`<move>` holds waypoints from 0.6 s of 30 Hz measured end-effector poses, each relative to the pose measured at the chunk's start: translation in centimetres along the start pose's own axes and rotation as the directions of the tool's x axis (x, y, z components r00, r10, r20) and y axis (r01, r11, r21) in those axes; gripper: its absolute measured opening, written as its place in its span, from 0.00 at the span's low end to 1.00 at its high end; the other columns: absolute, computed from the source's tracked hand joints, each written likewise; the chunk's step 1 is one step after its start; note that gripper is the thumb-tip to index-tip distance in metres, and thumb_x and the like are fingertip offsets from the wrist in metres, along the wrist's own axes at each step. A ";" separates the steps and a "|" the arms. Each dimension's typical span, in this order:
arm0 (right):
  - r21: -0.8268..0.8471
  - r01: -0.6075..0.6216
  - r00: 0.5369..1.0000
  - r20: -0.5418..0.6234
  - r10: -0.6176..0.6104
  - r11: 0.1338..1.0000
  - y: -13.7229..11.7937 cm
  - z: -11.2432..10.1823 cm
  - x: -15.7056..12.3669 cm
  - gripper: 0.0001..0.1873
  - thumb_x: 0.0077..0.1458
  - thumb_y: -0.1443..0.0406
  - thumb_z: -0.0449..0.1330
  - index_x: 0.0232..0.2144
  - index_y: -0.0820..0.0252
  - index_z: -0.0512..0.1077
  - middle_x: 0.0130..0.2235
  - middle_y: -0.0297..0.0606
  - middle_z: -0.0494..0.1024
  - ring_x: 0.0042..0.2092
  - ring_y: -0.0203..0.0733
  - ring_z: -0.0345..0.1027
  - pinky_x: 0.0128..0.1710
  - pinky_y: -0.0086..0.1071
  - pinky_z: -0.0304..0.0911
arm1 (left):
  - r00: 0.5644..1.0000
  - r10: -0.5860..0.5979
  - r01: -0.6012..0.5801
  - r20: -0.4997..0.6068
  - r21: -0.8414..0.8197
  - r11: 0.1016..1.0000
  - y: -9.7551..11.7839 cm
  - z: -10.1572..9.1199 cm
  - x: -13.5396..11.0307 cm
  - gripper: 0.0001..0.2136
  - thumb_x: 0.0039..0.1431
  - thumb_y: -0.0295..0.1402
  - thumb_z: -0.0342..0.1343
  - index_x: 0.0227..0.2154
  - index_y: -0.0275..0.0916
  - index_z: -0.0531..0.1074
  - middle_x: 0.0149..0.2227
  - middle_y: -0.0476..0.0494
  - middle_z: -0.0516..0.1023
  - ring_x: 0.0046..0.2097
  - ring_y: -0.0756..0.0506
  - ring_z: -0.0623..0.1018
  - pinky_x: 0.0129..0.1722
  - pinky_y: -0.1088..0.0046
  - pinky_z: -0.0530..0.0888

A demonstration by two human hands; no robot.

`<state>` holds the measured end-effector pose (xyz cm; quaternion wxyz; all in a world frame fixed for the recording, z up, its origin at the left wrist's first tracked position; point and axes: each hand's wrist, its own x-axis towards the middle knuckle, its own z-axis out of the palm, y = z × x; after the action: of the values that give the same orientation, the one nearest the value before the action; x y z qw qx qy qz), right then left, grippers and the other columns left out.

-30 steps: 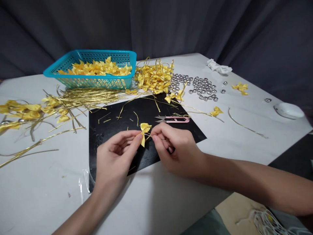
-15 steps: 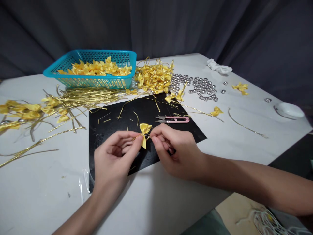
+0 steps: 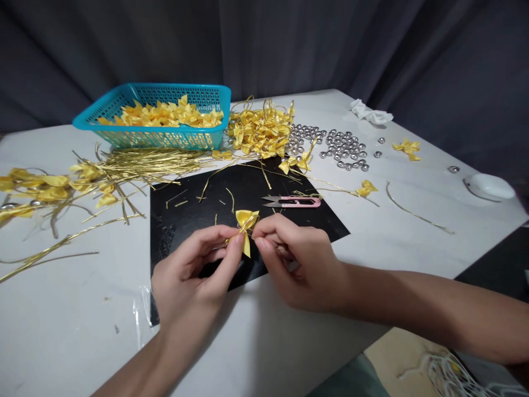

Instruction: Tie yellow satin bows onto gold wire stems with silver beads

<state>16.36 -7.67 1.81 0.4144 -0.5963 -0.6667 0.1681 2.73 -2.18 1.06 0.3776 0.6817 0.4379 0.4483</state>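
Note:
Between my two hands, above a black mat [image 3: 194,193], is a yellow ribbon bow [image 3: 243,218] with thin gold cord around its middle. My left hand [image 3: 198,264] pinches the bow between thumb and forefinger at its left side. At the bow's right side, the thumb and forefinger of my right hand [image 3: 301,259] are pressed together on a gold cord [image 3: 253,232]; its end is hidden by the fingers. Beyond my right hand lie pink-handled thread snips [image 3: 293,202], blades pointing left, among short cord scraps.
A turquoise basket [image 3: 161,130] of yellow bows stands at the back left. Gold cords [image 3: 152,165] lie before it. Right of it are a heap of corded bows [image 3: 262,129], silver teardrop pieces [image 3: 345,148], white cloth [image 3: 371,113] and a small white dish [image 3: 490,186].
Both hands have shifted very slightly, and the bow has come a little nearer to me. The left hand's palm has turned a bit. Everything on the table stays put.

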 end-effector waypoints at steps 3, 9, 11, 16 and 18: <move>0.009 0.019 1.000 -0.013 -0.019 1.000 0.0 -0.1 -0.1 0.04 0.58 0.71 0.48 0.31 0.61 0.61 0.17 0.23 0.55 0.17 0.25 0.45 0.18 0.23 0.45 | 1.000 0.007 -0.007 0.014 -0.016 1.000 -0.2 -0.1 0.1 0.03 0.48 0.29 0.62 0.27 0.44 0.76 0.25 0.60 0.80 0.25 0.58 0.77 0.28 0.94 0.72; 0.024 0.063 0.997 -0.036 -0.062 0.998 0.2 -0.1 0.0 0.04 0.57 0.71 0.49 0.30 0.63 0.62 0.18 0.23 0.55 0.17 0.24 0.46 0.17 0.21 0.45 | 1.000 -0.002 0.002 0.014 -0.024 1.000 -0.1 -0.1 0.2 0.02 0.48 0.29 0.62 0.26 0.44 0.76 0.25 0.61 0.79 0.25 0.59 0.77 0.28 0.96 0.71; 0.025 0.074 0.997 -0.040 -0.073 0.997 0.1 -0.1 0.0 0.04 0.57 0.72 0.49 0.30 0.63 0.62 0.18 0.23 0.55 0.17 0.24 0.46 0.17 0.20 0.46 | 1.000 -0.002 0.002 0.008 -0.028 1.000 0.0 0.0 0.2 0.03 0.48 0.29 0.62 0.26 0.44 0.76 0.24 0.61 0.79 0.25 0.59 0.77 0.28 0.96 0.71; 0.010 0.079 0.996 -0.034 -0.079 0.997 0.2 -0.1 -0.1 0.04 0.56 0.72 0.50 0.30 0.62 0.62 0.18 0.23 0.57 0.17 0.25 0.47 0.17 0.21 0.46 | 1.000 0.009 -0.009 0.004 -0.041 0.999 -0.1 0.0 0.2 0.03 0.48 0.28 0.62 0.27 0.43 0.76 0.25 0.61 0.79 0.25 0.59 0.77 0.28 0.96 0.71; -0.001 0.070 0.997 -0.037 -0.070 0.998 0.2 -0.1 -0.1 0.04 0.56 0.72 0.50 0.29 0.62 0.62 0.18 0.23 0.56 0.17 0.25 0.46 0.17 0.21 0.45 | 1.000 0.017 -0.017 0.006 -0.041 0.999 -0.1 0.0 0.2 0.03 0.48 0.28 0.62 0.28 0.43 0.76 0.25 0.61 0.80 0.26 0.59 0.77 0.28 0.96 0.71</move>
<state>16.56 -7.71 1.72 0.4324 -0.5754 -0.6794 0.1428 2.73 -1.95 0.99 0.3889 0.6790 0.4216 0.4581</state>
